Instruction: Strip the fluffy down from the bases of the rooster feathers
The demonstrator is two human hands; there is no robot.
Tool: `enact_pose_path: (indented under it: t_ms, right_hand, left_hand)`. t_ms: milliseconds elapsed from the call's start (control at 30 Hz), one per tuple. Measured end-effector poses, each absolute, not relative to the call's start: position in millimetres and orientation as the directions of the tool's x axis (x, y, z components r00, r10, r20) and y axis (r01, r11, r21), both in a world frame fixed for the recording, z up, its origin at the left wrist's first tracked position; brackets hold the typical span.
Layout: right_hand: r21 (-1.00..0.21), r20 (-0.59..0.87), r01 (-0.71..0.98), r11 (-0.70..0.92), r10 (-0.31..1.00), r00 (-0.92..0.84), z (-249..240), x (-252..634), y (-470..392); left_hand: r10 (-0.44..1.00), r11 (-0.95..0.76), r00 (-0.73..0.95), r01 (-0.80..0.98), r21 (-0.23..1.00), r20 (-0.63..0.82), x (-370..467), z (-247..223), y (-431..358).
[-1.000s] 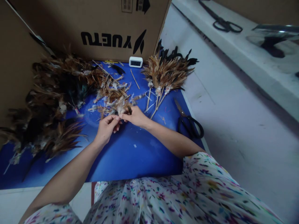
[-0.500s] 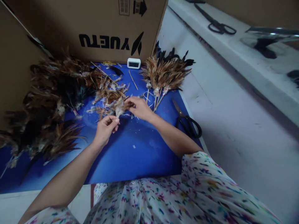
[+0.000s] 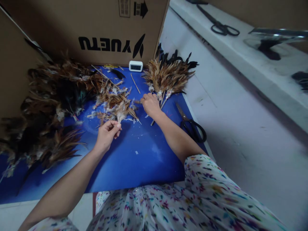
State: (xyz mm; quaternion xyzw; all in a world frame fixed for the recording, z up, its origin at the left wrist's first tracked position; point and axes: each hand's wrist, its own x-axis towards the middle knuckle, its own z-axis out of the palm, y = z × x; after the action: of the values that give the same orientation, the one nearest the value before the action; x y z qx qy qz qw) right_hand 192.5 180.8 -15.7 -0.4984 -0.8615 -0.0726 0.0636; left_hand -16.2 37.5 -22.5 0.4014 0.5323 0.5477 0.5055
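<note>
My left hand [image 3: 107, 136] pinches a small bunch of brown feathers [image 3: 122, 113] by its pale quill ends, the tips fanning upward. My right hand [image 3: 151, 105] is to the right of this bunch, fingers closed, with a small brown feather [image 3: 137, 102] poking out at the fingertips. Beneath and behind the left hand's bunch lies a loose heap of short brown feathers and scraps [image 3: 113, 96]. Just beyond my right hand are feather bundles on sticks [image 3: 168, 75], brown with black tips; the hand hides part of their sticks.
A large pile of brown and black feathers [image 3: 48, 106] covers the blue table's left side. Black-handled scissors [image 3: 192, 128] lie at its right edge. A small white digital clock [image 3: 136, 66] stands before a cardboard box [image 3: 106, 19]. More scissors [image 3: 225, 29] rest on the right ledge.
My right hand has moved right, away from the bunch in my left hand and towards the stick bundles. My left hand keeps its pinch, almost unmoved. The view has shifted slightly.
</note>
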Motion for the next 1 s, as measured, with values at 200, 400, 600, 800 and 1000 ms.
enact_pose_path:
  t_ms: [200, 400, 600, 800, 1000]
  right_hand:
    - [-0.357, 0.316, 0.803, 0.477, 0.871, -0.377, -12, 192, 186]
    - [-0.982, 0.038, 0.170, 0.081, 0.969, -0.242, 6, 180, 178]
    - [-0.971, -0.156, -0.103, -0.214, 0.901, -0.405, 24, 163, 148]
    - [-0.941, -0.228, -0.097, -0.325, 0.817, -0.530, 22, 150, 128]
    - [-0.929, -0.291, -0.025, -0.370, 0.769, -0.569, 21, 146, 120]
  left_hand:
    - [0.979, 0.075, -0.177, -0.156, 0.985, -0.102, -15, -21, 37]
    - [0.975, 0.095, -0.176, -0.220, 0.971, -0.135, -16, -18, 38]
    - [0.971, 0.104, -0.169, -0.334, 0.937, -0.168, -17, -18, 39]
    - [0.964, 0.115, -0.176, -0.393, 0.912, -0.198, -18, -17, 40]
    - [0.961, 0.104, -0.193, -0.412, 0.905, -0.198, -18, -17, 40]
